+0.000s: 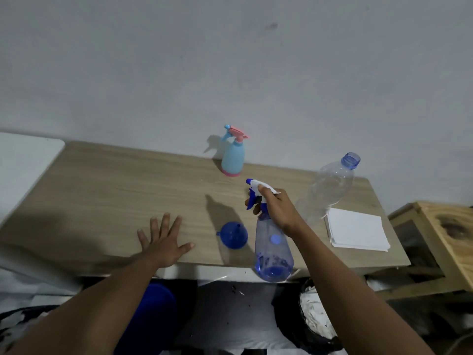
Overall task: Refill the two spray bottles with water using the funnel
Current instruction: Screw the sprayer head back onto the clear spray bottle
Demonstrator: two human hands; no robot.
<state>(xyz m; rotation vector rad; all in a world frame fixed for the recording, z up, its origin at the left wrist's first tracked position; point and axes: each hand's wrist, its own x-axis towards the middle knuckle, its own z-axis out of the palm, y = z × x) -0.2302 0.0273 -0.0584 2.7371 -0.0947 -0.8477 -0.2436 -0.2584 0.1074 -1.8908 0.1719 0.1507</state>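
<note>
My right hand [275,206] grips the white and blue trigger head of a clear blue spray bottle [273,254], which hangs over the table's front edge. A blue funnel [234,235] lies mouth down on the wooden table [115,190], just left of that bottle. My left hand [163,242] is spread with straight fingers, flat over the table left of the funnel. A light blue spray bottle with a pink trigger and base [233,156] stands at the back by the wall. A large clear water bottle [330,188] with an open blue neck stands at the right.
A stack of white paper [357,230] lies at the table's right end. A wooden crate [440,242] stands right of the table, a white surface [23,162] to the left. Below the front edge are a blue object [153,311] and a dark container [317,313].
</note>
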